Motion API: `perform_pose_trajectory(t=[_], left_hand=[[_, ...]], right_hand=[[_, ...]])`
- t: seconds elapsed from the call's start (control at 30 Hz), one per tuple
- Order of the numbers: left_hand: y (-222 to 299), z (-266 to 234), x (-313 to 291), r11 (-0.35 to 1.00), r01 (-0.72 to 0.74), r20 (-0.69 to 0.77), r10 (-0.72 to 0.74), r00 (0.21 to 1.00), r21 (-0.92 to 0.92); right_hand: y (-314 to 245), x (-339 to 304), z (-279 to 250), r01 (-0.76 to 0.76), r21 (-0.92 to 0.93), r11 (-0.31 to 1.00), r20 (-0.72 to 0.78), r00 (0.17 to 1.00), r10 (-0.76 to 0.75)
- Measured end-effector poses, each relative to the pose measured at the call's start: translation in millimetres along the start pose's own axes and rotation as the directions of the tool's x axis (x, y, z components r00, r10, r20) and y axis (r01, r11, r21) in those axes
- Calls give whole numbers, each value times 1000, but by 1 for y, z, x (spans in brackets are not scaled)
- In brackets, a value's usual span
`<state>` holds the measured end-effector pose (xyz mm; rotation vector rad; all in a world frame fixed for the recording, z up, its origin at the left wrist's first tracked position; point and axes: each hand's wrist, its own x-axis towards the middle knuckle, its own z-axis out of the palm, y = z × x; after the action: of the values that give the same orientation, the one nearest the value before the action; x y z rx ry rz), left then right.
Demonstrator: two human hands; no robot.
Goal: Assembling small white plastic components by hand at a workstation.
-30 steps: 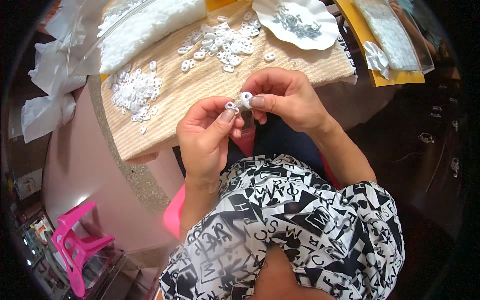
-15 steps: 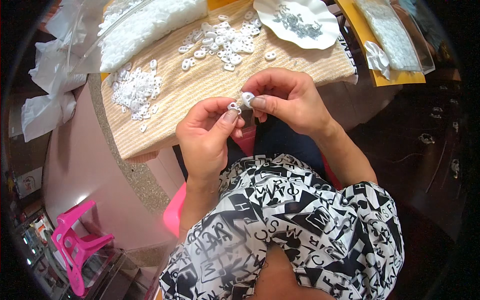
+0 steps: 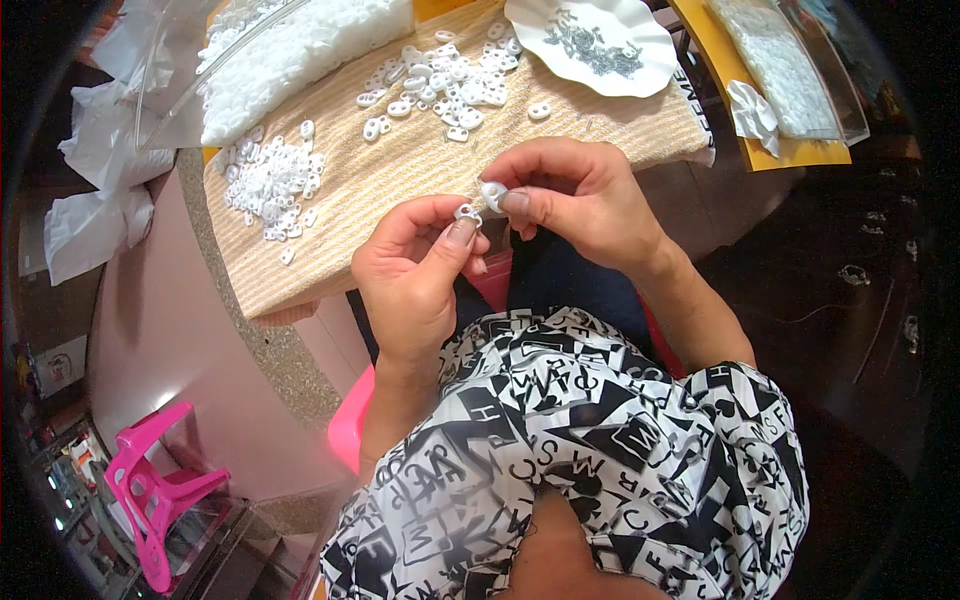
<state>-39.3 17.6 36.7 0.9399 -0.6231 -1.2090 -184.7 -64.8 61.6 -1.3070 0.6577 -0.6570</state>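
Observation:
Between thumb and forefinger, my left hand [image 3: 415,270] pinches a small white plastic piece with holes [image 3: 467,213]. My right hand [image 3: 575,190] pinches a rounder white plastic piece [image 3: 493,195] close beside it. The two pieces are held at nearly the same height, over the table's near edge; whether they touch is hard to make out. A pile of flat white two-holed pieces [image 3: 270,185] lies on the cloth to the left. Farther back is a second pile of thicker white two-holed pieces [image 3: 450,80], with one loose piece [image 3: 539,110] off to its right.
A striped beige cloth [image 3: 370,165] covers the table. A white scalloped plate [image 3: 655,25] holds small grey metal parts. Clear bins of white pieces [image 3: 300,75] stand back left and far right [image 3: 780,85]. A pink plastic stool [image 3: 165,490] is on the floor at lower left.
Both hands keep their grips and hardly move. The white piece in my right hand has turned slightly.

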Motion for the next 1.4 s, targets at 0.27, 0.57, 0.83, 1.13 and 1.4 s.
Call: perform_pose_trajectory(t=[0.27,0.57,0.83,1.13,1.4], left_hand=[[2,2,0,992,65,-23,-68,997,-108],[4,1,1,986,110,-16,-113,993,-123],[5,2,-1,996,81,-29,-82,996,-20],[3,5,-4,998,15,-17,-14,1000,56],[4,8,-6,997,-29,-32,31,999,71]], right_hand=[[12,6,-4,-182,458,870,128,982,138],[14,7,-3,-272,534,801,181,962,206],[6,2,3,-80,251,965,13,997,79],[-1,-4,9,24,21,999,-42,999,-23],[-2,-6,13,60,-84,995,-59,996,-65]])
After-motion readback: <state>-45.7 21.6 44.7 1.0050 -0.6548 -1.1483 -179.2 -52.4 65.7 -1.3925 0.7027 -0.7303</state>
